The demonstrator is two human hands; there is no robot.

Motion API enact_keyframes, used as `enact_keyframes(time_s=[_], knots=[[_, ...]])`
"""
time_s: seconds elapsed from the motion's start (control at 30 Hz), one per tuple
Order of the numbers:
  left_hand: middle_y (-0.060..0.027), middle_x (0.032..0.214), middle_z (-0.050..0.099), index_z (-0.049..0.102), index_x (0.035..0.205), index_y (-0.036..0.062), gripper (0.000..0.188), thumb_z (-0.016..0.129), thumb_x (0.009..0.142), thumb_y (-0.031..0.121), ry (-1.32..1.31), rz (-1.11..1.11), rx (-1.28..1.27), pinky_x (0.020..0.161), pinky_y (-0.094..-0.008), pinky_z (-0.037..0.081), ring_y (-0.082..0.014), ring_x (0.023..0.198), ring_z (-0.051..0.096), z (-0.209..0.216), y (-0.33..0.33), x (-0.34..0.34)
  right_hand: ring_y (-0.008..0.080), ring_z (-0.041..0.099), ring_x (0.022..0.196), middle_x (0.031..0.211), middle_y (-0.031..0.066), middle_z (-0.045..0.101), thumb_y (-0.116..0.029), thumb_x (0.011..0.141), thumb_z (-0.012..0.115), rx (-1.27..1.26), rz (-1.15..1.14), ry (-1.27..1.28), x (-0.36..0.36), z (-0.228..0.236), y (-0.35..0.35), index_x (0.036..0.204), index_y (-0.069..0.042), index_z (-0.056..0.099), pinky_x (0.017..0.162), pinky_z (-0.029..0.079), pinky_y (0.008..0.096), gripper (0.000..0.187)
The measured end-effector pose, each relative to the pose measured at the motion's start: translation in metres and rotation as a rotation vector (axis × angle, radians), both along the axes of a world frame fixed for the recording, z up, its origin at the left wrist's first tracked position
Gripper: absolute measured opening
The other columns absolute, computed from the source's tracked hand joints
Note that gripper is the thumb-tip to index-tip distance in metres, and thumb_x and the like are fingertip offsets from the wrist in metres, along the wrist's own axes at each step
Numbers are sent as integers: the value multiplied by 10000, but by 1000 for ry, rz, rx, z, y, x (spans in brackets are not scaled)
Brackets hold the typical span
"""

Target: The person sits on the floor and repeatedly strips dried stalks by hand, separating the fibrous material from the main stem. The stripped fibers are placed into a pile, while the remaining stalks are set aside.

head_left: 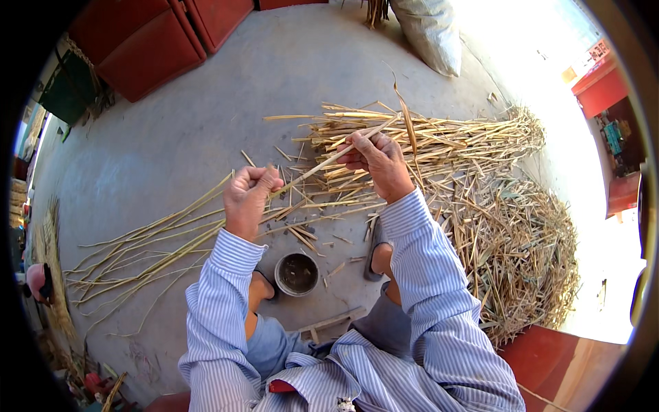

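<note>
A pale dry stalk slants between my two hands, its upper right end bearing a curled brown leaf. My left hand is closed around the stalk's lower left end. Farther up, my right hand pinches the same stalk between thumb and fingers. Behind my right hand lies a thick bundle of straw-coloured stalks. Long thin peeled stems fan out over the floor to the left of my left hand. Short cut pieces are scattered below the hands.
A bowl of dark liquid sits between my feet. To the right spreads a heap of dry leaf scraps. Red padded seats stand at the far left, and a whitish sack at the back. A wooden piece lies near my knees.
</note>
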State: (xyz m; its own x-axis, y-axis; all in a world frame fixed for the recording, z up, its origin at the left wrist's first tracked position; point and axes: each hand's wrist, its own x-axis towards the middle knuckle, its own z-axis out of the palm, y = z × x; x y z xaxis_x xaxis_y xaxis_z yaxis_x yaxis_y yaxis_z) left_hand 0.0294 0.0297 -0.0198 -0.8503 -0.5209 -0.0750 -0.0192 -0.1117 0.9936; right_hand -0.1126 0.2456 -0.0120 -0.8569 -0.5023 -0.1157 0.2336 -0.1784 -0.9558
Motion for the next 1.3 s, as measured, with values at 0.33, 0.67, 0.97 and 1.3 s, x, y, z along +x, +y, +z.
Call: enact_keyframes(time_s=[0.33, 0.67, 0.97, 1.3], knots=[[-98, 868, 671, 643, 997, 18, 408, 666, 879, 408, 59, -17, -1312, 686, -390, 460, -259, 813, 611, 5, -28, 2, 185, 712, 799, 886, 98, 700, -290, 975, 581, 48, -76, -158, 2, -5, 8, 1016, -25, 608, 678, 589, 255, 269], [-62, 776, 661, 662, 917, 54, 209, 755, 754, 145, 371, -35, -1398, 643, -378, 476, -252, 709, 604, -1, 23, -11, 192, 702, 800, 912, 119, 686, -298, 997, 506, -74, 63, -362, 27, 5, -22, 1033, -18, 594, 691, 588, 269, 296], [-61, 736, 640, 679, 868, 48, 187, 771, 737, 146, 270, 10, -1296, 615, -363, 476, -232, 686, 596, 1, 30, -9, 173, 696, 803, 907, 103, 696, -279, 974, 522, -65, 70, -263, 30, 5, -23, 980, -21, 621, 699, 577, 267, 277], [-95, 803, 673, 649, 914, 32, 209, 735, 840, 208, 116, 274, -873, 615, -358, 474, -249, 689, 610, 19, -41, -2, 207, 716, 831, 940, 129, 709, -282, 988, 552, 53, 45, -189, 24, -9, -20, 1036, 5, 621, 717, 591, 269, 299]])
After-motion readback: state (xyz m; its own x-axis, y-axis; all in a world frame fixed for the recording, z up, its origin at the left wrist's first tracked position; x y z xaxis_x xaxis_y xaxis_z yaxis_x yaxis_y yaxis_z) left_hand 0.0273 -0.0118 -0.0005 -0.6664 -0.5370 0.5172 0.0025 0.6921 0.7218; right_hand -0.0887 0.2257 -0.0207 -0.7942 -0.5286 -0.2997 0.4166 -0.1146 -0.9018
